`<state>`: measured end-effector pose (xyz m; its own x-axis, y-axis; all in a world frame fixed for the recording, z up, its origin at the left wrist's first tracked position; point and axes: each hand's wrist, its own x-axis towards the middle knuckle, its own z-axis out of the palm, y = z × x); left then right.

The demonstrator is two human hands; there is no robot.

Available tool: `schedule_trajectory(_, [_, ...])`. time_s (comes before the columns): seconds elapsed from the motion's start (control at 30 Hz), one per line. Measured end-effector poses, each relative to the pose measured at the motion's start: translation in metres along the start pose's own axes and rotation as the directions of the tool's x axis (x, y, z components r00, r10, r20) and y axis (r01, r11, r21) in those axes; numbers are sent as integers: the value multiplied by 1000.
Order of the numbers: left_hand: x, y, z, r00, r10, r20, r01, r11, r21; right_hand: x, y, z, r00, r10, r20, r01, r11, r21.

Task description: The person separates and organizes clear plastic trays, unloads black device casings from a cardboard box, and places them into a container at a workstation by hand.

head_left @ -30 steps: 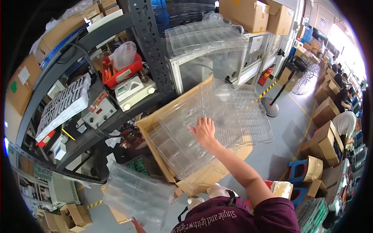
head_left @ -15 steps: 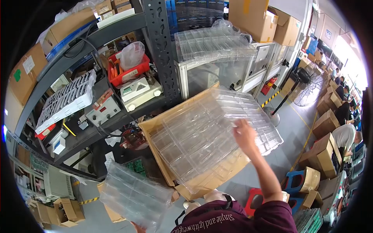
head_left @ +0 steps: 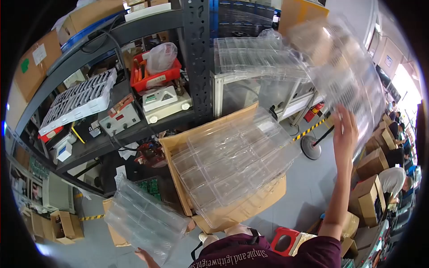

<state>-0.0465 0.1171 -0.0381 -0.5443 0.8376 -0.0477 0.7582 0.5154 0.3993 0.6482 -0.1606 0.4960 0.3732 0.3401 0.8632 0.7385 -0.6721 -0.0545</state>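
My right hand (head_left: 346, 134) is raised at the right and grips a clear plastic tray (head_left: 353, 76) by its lower edge; the tray stands tilted and is blurred by motion. Low at the left, my left hand (head_left: 145, 256) is closed at the near edge of another clear compartment tray (head_left: 145, 219), with only part of the hand showing. Between them, a stack of clear compartment trays (head_left: 237, 156) lies in an open cardboard box (head_left: 263, 196), jutting past its right side.
More clear trays (head_left: 250, 56) rest on a white-framed cabinet behind. A dark metal shelf (head_left: 196, 58) at the left carries a red bin (head_left: 156, 73) and instruments. On the floor are a red stool (head_left: 286, 241) and a round fan base (head_left: 311, 147). Several people sit along the far right.
My right hand has lifted a clear tray off the box's stack and swung it up to the right. The left-hand tray has shifted slightly left and down.
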Motion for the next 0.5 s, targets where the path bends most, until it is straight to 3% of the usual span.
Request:
schedule_trajectory(0.1, [-11, 19, 6, 1000, -15, -28, 16, 999, 28, 62, 8, 54, 987, -161, 14, 161, 987, 20])
schedule_trajectory(0.17, [-20, 38, 10, 926, 313, -212, -347, 926, -146, 99, 12, 100, 958, -286, -3, 286, 957, 40])
schedule_trajectory(0.2, [-32, 56, 2, 930, 298, -217, -332, 932, -146, 115, 11, 120, 965, -252, 76, 246, 966, 84])
schedule_trajectory(0.27, [-72, 109, -26, 940, 333, -78, -339, 880, -332, 140, 15, 163, 947, -306, 100, 297, 950, 91])
schedule_trajectory(0.33, [-100, 141, -43, 929, 369, -35, -350, 841, -413, 152, 17, 192, 926, -358, 122, 348, 932, 100])
schedule_trajectory(0.4, [-120, 162, -49, 915, 403, 5, -351, 802, -483, 158, 16, 215, 873, -415, 256, 404, 910, 96])
schedule_trajectory(0.47, [-136, 172, -50, 861, 498, 107, -328, 703, -631, 161, 17, 236, 862, -416, 289, 394, 909, 133])
schedule_trajectory(0.5, [-148, 183, -59, 850, 500, 165, -302, 719, -626, 158, 18, 247, 855, -401, 328, 372, 916, 149])
